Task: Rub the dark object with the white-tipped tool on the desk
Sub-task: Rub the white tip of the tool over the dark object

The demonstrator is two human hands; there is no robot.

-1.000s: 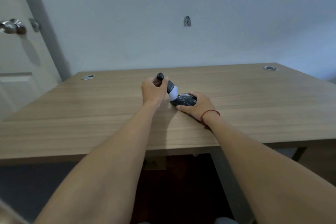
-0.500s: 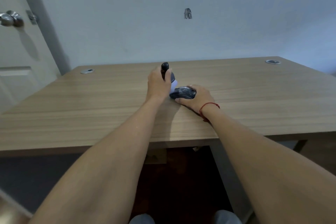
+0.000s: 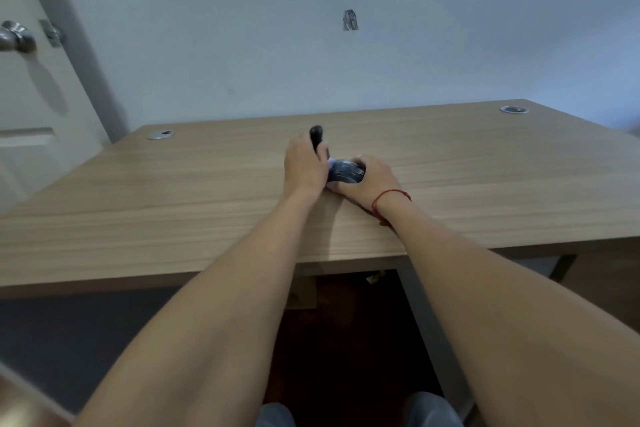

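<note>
Left hand (image 3: 304, 172) gripped white-tipped tool (image 3: 317, 139), tip against dark object (image 3: 346, 172); right hand (image 3: 372, 184) clasped object mid-desk (image 3: 173, 201).

The wooden desk (image 3: 207, 204) before me carries the dark object (image 3: 346, 172) near its middle, my right hand (image 3: 369, 180) resting beside it. Two round grommets (image 3: 161, 134) sit at its far corners.

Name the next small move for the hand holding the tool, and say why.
Probably draw the white-tipped tool across the dark object: the left hand holds it with its tip at the object's left edge, and the right hand pins the object on the desk.
</note>
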